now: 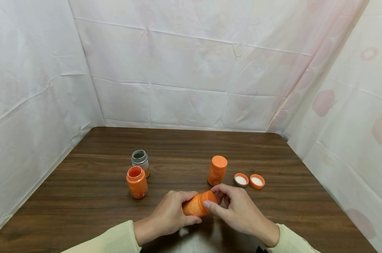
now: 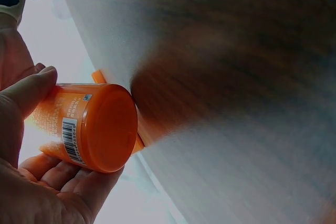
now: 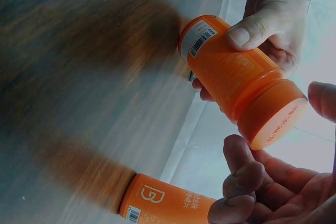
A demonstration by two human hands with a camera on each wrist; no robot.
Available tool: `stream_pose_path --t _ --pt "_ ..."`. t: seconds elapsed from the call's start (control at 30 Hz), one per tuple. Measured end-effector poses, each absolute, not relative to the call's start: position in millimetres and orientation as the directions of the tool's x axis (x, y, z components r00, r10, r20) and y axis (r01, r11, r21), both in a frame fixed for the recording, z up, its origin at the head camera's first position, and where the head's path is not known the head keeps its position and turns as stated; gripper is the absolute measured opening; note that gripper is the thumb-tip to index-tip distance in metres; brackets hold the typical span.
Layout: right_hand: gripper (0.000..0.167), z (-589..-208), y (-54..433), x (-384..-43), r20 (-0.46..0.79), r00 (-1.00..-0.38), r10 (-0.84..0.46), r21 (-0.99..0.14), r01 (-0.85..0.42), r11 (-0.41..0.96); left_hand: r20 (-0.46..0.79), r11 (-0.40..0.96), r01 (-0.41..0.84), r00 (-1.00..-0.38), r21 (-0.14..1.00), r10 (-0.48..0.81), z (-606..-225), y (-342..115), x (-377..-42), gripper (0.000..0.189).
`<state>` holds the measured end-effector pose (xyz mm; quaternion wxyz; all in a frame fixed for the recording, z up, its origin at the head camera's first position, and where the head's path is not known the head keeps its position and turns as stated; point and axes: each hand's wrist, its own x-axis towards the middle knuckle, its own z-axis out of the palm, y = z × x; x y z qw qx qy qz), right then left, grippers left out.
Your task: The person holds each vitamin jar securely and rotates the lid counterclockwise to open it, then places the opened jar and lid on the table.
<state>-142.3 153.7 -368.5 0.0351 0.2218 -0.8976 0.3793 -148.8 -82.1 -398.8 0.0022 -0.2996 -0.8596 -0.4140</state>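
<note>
An orange bottle (image 1: 193,206) lies tilted in my left hand (image 1: 168,214), its capped end toward the right. In the left wrist view the left thumb and fingers grip the body of this bottle (image 2: 73,124), with its base facing the camera. My right hand (image 1: 238,211) is at the orange cap (image 1: 209,199), thumb on one side and fingertips on the other. In the right wrist view the right thumb and bent index finger sit right at the rim of the cap (image 3: 273,114), which is on the bottle.
Behind the hands stands a capped orange bottle (image 1: 217,171). To its right, two caps, one grey-sided (image 1: 241,180) and one orange (image 1: 257,181), lie white inside up. At left are an uncapped orange bottle (image 1: 137,184) and an uncapped grey bottle (image 1: 141,161). White sheets (image 1: 184,70) surround the wooden table (image 1: 178,140).
</note>
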Motion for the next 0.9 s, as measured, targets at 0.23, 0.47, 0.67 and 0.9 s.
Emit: stream_pose_path --t 0.23,0.47,0.67,0.9 --pt "0.028 -368.3 154.4 -142.8 0.267 -0.873 -0.408 -0.664 -0.473 0.579 0.253 0.475 0.516 -0.821 0.713 0.512 -398.6 -82.0 -148.2 0.042" --pt "0.03 -369.3 156.0 -143.8 0.31 -0.846 -0.434 -0.632 -0.524 0.571 0.24 0.481 0.507 -0.824 0.716 0.512 -399.6 -81.5 -149.0 0.041" --pt "0.04 -369.3 158.4 -142.9 0.371 -0.794 -0.482 -0.605 -0.6 0.523 0.248 0.474 0.515 -0.82 0.714 0.516 -399.8 -82.0 -149.3 0.04" --pt "0.056 -369.0 160.5 -143.2 0.447 -0.722 -0.528 -0.569 -0.685 0.454 0.257 0.472 0.523 -0.816 0.71 0.518 -399.2 -82.1 -148.9 0.041"
